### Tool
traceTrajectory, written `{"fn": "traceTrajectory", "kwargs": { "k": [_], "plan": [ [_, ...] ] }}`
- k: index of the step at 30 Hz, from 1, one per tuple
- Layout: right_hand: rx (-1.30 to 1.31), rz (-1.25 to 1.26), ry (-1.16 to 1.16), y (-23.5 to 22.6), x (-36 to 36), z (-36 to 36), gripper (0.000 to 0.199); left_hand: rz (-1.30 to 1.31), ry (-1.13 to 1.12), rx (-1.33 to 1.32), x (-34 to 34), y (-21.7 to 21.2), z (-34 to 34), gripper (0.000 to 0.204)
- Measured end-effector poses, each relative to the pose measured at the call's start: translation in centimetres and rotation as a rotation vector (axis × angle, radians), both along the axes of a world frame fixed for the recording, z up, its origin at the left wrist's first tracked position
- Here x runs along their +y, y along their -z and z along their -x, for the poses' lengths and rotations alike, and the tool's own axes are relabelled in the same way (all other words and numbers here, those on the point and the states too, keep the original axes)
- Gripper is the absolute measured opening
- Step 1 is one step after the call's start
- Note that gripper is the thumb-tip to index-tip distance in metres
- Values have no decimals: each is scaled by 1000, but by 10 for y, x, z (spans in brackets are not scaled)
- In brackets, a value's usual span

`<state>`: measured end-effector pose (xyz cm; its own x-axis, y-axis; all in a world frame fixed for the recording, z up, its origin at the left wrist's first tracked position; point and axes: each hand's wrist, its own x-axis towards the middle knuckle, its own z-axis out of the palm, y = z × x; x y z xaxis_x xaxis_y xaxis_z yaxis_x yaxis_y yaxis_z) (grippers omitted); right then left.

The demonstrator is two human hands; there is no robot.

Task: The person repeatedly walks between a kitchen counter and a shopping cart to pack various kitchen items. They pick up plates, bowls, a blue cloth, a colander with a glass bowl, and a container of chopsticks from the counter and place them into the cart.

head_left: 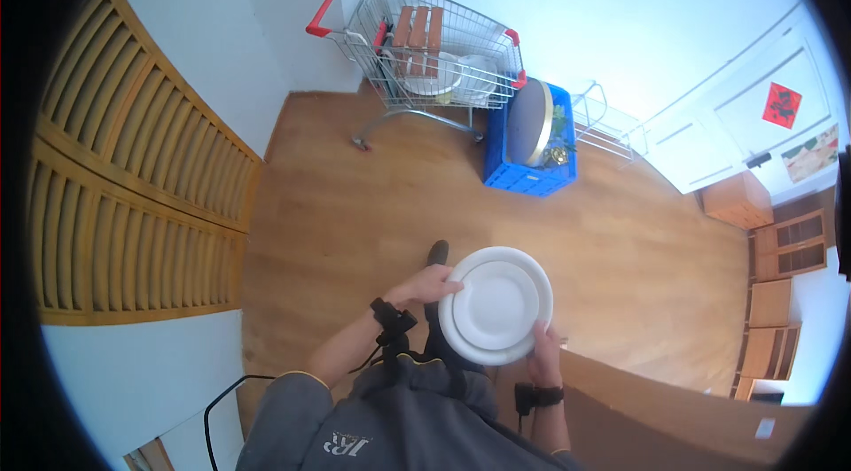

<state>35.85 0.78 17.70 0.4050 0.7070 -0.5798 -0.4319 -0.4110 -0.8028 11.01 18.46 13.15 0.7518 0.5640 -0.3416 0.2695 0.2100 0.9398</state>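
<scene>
A round white plate [497,303] is held in front of my body, its face turned up. Inside its rim shows a smaller white circle, and I cannot tell whether that is a second plate nested in it. My left hand [429,286] grips the plate's left edge, thumb over the rim. At the lower right edge, my right hand [545,351] has its thumb on top as well. The fingers under the plate are hidden on both sides. Dark straps with small devices sit on both wrists.
Against the far wall stands a shopping cart [479,23] with red handles, holding brown wooden slats and white dishes. Beside it is a blue crate [529,180] with a round board and greenery. A louvred wooden door [142,161] lies left; wooden cabinets [769,307] line the right.
</scene>
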Motion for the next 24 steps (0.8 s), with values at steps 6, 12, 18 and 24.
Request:
{"fn": "traceTrajectory", "kwargs": {
  "k": [6,12,18,24],
  "plan": [
    [-13,-30,-145,24,182,-38,28,136,-174,-23,137,-15,-11,35],
    [-74,-68,-335,35,354,-87,29,196,-416,108,248,-40,9,30],
    [-165,-145,-321,30,503,-120,24,283,-707,217,315,-10,65,29],
    [-199,-75,-285,29,612,-156,30,364,-831,365,395,46,102,28]
  ]
}}
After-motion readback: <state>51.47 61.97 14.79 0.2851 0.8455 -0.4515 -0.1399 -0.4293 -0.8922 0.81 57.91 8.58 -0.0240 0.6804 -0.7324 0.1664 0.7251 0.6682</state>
